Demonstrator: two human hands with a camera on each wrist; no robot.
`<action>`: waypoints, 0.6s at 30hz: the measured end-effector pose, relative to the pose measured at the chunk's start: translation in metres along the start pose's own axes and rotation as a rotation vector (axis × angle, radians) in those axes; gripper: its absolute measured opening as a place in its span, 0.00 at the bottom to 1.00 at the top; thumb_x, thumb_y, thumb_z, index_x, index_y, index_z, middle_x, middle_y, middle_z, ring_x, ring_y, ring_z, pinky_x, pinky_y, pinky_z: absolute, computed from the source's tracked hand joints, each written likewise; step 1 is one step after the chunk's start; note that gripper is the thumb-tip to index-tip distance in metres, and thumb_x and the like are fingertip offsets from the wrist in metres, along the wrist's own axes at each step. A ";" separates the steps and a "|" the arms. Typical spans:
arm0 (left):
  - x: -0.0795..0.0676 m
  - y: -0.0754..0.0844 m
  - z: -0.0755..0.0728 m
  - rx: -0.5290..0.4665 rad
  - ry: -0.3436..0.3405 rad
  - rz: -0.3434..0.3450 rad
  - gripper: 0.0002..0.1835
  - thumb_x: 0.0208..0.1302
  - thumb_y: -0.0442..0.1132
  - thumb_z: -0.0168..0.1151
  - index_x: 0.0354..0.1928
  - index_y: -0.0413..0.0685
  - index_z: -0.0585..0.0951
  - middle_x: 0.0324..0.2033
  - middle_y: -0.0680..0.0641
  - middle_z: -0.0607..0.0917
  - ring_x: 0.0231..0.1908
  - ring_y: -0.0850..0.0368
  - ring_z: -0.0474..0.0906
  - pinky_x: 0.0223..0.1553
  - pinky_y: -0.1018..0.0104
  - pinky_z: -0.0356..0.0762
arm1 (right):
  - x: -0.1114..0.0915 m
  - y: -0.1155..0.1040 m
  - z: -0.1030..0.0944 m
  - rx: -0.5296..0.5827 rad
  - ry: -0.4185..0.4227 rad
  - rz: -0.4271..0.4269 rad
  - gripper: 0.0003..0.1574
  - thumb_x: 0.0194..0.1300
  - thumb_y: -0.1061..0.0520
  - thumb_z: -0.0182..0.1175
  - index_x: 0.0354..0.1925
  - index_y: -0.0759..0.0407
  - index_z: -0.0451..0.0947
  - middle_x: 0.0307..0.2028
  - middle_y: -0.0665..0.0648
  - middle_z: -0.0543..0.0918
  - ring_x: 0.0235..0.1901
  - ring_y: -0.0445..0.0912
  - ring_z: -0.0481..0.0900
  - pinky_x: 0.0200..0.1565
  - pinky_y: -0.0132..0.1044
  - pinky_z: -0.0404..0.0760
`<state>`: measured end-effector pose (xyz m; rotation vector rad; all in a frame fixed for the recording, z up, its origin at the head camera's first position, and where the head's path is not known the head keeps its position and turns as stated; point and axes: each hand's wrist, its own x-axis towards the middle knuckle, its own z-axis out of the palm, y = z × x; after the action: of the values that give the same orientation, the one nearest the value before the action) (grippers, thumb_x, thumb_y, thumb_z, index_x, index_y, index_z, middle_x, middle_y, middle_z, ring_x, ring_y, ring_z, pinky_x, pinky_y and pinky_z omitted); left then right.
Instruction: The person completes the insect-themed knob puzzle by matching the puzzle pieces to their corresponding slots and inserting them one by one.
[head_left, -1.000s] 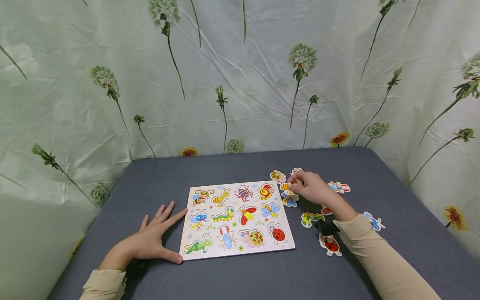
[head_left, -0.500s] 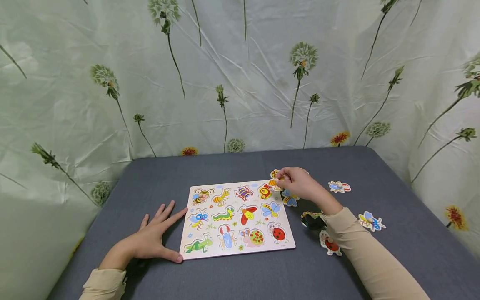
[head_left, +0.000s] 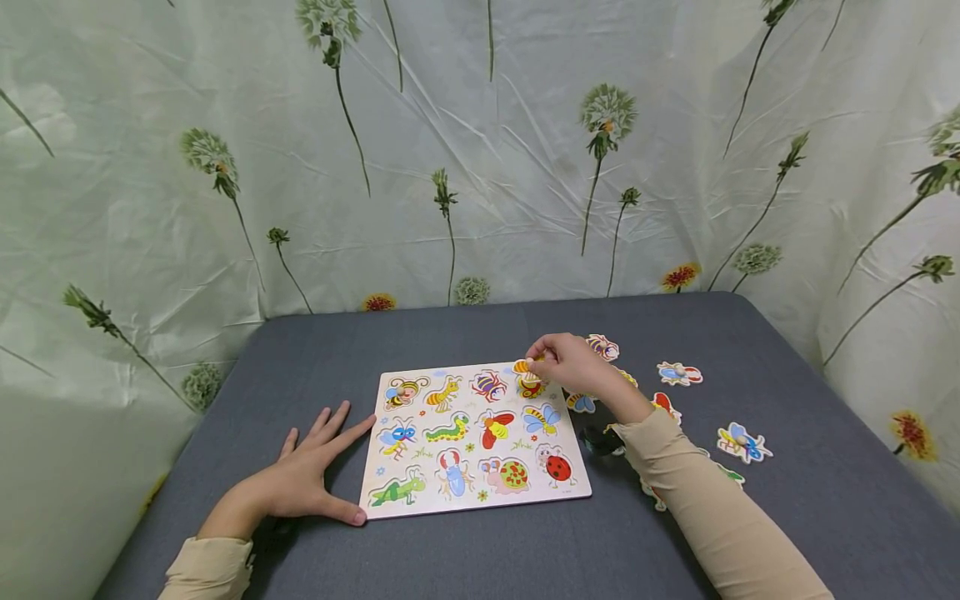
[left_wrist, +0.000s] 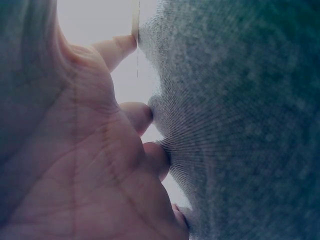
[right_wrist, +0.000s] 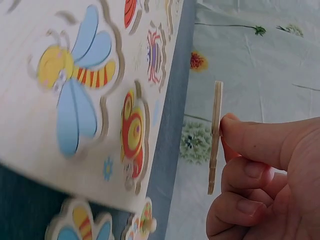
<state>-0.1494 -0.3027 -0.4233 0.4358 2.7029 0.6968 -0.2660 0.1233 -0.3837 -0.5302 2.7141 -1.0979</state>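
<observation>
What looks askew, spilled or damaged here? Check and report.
Nothing stands out: no spill or damage shows. The puzzle board lies flat, and the loose pieces scattered to its right on the table look ordinary, since most of its cutouts are unfilled. The right sleeve partly hides some of them.

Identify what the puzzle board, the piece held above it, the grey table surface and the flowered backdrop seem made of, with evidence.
Puzzle board: probably wood, printed; recess edges look bare and tan.
Held piece: likely wood or plywood; its edge is brown and streaked.
Table surface: apparently matte fabric; fine weave shows close up.
Backdrop: thin, creased, slightly shiny; cloth or plastic sheeting, unclear which.
</observation>
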 end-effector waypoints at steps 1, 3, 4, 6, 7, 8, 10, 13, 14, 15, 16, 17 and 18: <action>0.000 0.000 0.000 -0.001 0.001 0.000 0.73 0.39 0.66 0.88 0.87 0.66 0.56 0.86 0.31 0.42 0.83 0.19 0.31 0.69 0.11 0.23 | 0.002 -0.001 0.002 0.003 -0.003 -0.002 0.12 0.77 0.55 0.63 0.50 0.62 0.86 0.24 0.49 0.70 0.24 0.43 0.65 0.29 0.34 0.65; 0.000 0.000 0.000 -0.002 0.002 0.000 0.72 0.39 0.66 0.88 0.87 0.66 0.56 0.86 0.31 0.42 0.83 0.19 0.30 0.69 0.11 0.23 | 0.005 -0.004 0.006 0.009 -0.012 -0.008 0.12 0.77 0.55 0.63 0.50 0.61 0.86 0.24 0.49 0.71 0.24 0.43 0.65 0.29 0.34 0.66; 0.000 0.000 0.000 -0.002 0.001 0.000 0.72 0.39 0.66 0.88 0.87 0.66 0.56 0.86 0.31 0.42 0.83 0.19 0.30 0.69 0.11 0.23 | 0.007 -0.006 0.007 0.013 -0.015 -0.013 0.12 0.77 0.56 0.63 0.50 0.62 0.86 0.24 0.49 0.71 0.24 0.43 0.65 0.29 0.34 0.66; 0.000 0.000 0.000 -0.004 0.000 0.001 0.72 0.39 0.66 0.88 0.87 0.66 0.56 0.86 0.31 0.42 0.83 0.19 0.30 0.69 0.11 0.23 | 0.009 -0.009 0.011 0.018 -0.018 -0.022 0.12 0.77 0.56 0.63 0.50 0.62 0.87 0.24 0.49 0.71 0.23 0.43 0.66 0.30 0.35 0.67; 0.000 0.000 0.000 -0.002 -0.002 0.001 0.72 0.40 0.66 0.88 0.87 0.67 0.56 0.86 0.31 0.42 0.83 0.19 0.30 0.69 0.11 0.23 | 0.010 -0.011 0.012 0.019 -0.020 -0.025 0.12 0.77 0.56 0.64 0.50 0.62 0.87 0.24 0.49 0.71 0.23 0.43 0.66 0.31 0.35 0.67; 0.000 -0.001 0.000 -0.002 -0.002 0.001 0.72 0.40 0.66 0.88 0.87 0.67 0.56 0.86 0.31 0.42 0.83 0.19 0.30 0.69 0.11 0.23 | 0.011 -0.013 0.014 0.020 -0.024 -0.026 0.12 0.77 0.56 0.64 0.50 0.62 0.87 0.24 0.49 0.71 0.23 0.43 0.65 0.31 0.35 0.67; 0.001 -0.001 0.000 0.000 -0.005 -0.001 0.73 0.40 0.67 0.88 0.87 0.67 0.55 0.86 0.32 0.41 0.83 0.19 0.30 0.69 0.11 0.24 | 0.013 -0.017 0.017 0.026 -0.033 -0.030 0.12 0.77 0.56 0.63 0.50 0.62 0.87 0.23 0.49 0.71 0.22 0.43 0.65 0.31 0.35 0.66; 0.001 -0.002 0.000 0.000 -0.006 0.000 0.73 0.40 0.67 0.88 0.87 0.67 0.55 0.86 0.31 0.41 0.83 0.19 0.31 0.69 0.10 0.24 | 0.017 -0.022 0.023 0.034 -0.049 -0.027 0.11 0.77 0.56 0.64 0.50 0.62 0.87 0.23 0.48 0.70 0.22 0.42 0.64 0.30 0.34 0.66; 0.001 -0.001 0.000 -0.001 -0.006 0.000 0.72 0.40 0.67 0.88 0.87 0.67 0.55 0.86 0.31 0.41 0.83 0.19 0.31 0.69 0.10 0.24 | 0.019 -0.023 0.024 0.042 -0.054 -0.025 0.11 0.77 0.56 0.64 0.50 0.62 0.87 0.23 0.48 0.70 0.22 0.42 0.64 0.30 0.34 0.66; 0.001 -0.001 0.000 -0.003 -0.006 0.000 0.72 0.40 0.66 0.88 0.87 0.67 0.55 0.86 0.31 0.41 0.82 0.18 0.31 0.69 0.10 0.24 | 0.020 -0.024 0.025 0.047 -0.058 -0.022 0.11 0.77 0.56 0.64 0.50 0.62 0.87 0.23 0.48 0.70 0.22 0.42 0.64 0.30 0.34 0.65; 0.000 -0.001 0.000 -0.004 -0.006 0.003 0.72 0.40 0.66 0.88 0.87 0.67 0.56 0.86 0.31 0.42 0.82 0.18 0.31 0.68 0.10 0.24 | 0.021 -0.024 0.027 0.055 -0.060 -0.020 0.11 0.77 0.56 0.64 0.50 0.62 0.87 0.23 0.48 0.69 0.22 0.42 0.63 0.30 0.34 0.65; 0.000 -0.001 0.000 -0.005 -0.007 0.002 0.72 0.40 0.66 0.88 0.87 0.67 0.56 0.86 0.31 0.41 0.82 0.18 0.31 0.68 0.10 0.23 | 0.023 -0.025 0.028 0.057 -0.062 -0.017 0.11 0.77 0.56 0.64 0.50 0.62 0.87 0.23 0.48 0.69 0.22 0.42 0.62 0.30 0.34 0.65; 0.000 -0.001 -0.001 -0.005 -0.007 0.003 0.72 0.40 0.66 0.88 0.87 0.66 0.56 0.86 0.31 0.41 0.82 0.18 0.31 0.68 0.10 0.23 | 0.024 -0.026 0.029 0.061 -0.064 -0.013 0.11 0.77 0.56 0.64 0.50 0.61 0.87 0.22 0.48 0.69 0.22 0.42 0.62 0.29 0.34 0.64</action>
<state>-0.1501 -0.3034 -0.4233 0.4398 2.6934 0.7015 -0.2734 0.0781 -0.3870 -0.5644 2.6168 -1.1428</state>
